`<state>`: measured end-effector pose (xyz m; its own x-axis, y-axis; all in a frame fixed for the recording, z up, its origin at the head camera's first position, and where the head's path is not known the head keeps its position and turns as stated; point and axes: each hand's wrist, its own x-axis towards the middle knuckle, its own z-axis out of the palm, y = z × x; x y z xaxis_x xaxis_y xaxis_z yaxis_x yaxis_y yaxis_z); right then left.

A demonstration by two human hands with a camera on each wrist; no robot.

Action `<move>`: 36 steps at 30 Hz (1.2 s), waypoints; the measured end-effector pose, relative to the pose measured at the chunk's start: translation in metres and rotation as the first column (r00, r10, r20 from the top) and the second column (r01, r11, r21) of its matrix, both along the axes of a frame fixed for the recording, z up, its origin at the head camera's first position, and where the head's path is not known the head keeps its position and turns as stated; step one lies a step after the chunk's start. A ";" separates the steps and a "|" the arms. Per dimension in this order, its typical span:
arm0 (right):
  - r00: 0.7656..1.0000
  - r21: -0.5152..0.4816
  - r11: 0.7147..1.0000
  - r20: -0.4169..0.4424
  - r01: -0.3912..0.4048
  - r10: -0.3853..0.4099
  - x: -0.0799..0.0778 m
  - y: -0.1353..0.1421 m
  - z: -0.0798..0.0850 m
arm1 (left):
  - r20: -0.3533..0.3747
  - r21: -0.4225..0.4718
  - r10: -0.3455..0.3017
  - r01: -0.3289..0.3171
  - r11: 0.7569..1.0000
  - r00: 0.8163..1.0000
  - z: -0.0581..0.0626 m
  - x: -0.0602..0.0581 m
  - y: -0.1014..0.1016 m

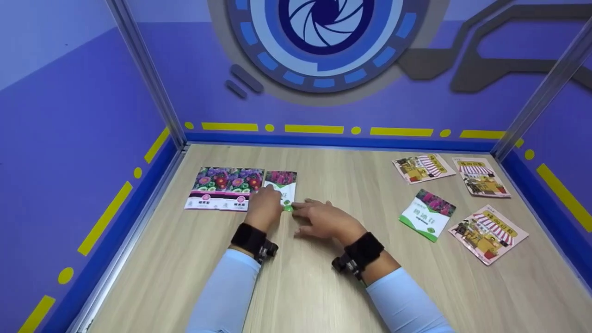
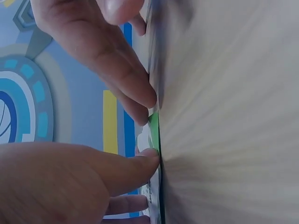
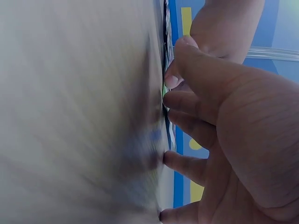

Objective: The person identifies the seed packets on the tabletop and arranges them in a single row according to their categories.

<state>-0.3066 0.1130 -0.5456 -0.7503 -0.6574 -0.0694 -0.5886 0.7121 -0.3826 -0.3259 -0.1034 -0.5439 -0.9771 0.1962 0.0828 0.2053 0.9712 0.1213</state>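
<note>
Two seed packets with purple and red flowers, a left one and a right one, lie side by side at the back left. Just right of them lies a green-and-white seed packet with magenta flowers. My left hand rests on this packet, its thumb pressing near the green bottom edge and its fingers on the surface. At the packet's lower right corner, my right hand touches with its front fingertips. Its other fingers are spread with their tips on the table. My left hand covers part of the packet.
To the right lies another green-and-white packet, turned at an angle. Around it are three pink packets with a striped awning: one at the back, one far right, one nearer. Walls bound the wooden table.
</note>
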 end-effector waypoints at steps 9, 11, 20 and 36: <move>0.999 -0.026 1.000 0.049 0.009 -0.008 0.000 0.007 0.005 | -0.013 -0.013 -0.004 0.004 1.000 1.000 0.002 0.003 -0.004; 0.998 -0.032 0.999 0.058 0.018 -0.016 -0.003 0.012 0.009 | -0.032 -0.015 -0.011 0.011 1.000 0.999 0.002 0.003 -0.006; 0.954 -0.017 0.957 0.081 0.291 -0.289 -0.010 0.076 0.027 | -0.056 0.002 -0.037 0.037 0.999 0.998 0.003 0.006 -0.008; 0.793 0.000 0.804 0.166 0.595 -0.586 -0.017 0.203 0.041 | 0.009 0.083 -0.221 0.219 0.972 0.975 0.005 0.017 0.039</move>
<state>-0.3241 0.3165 -0.5048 -0.9765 -0.0956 -0.1933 0.0079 0.8799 -0.4750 -0.3087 -0.0644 -0.5390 -0.9121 0.4001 0.0897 0.4100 0.8891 0.2034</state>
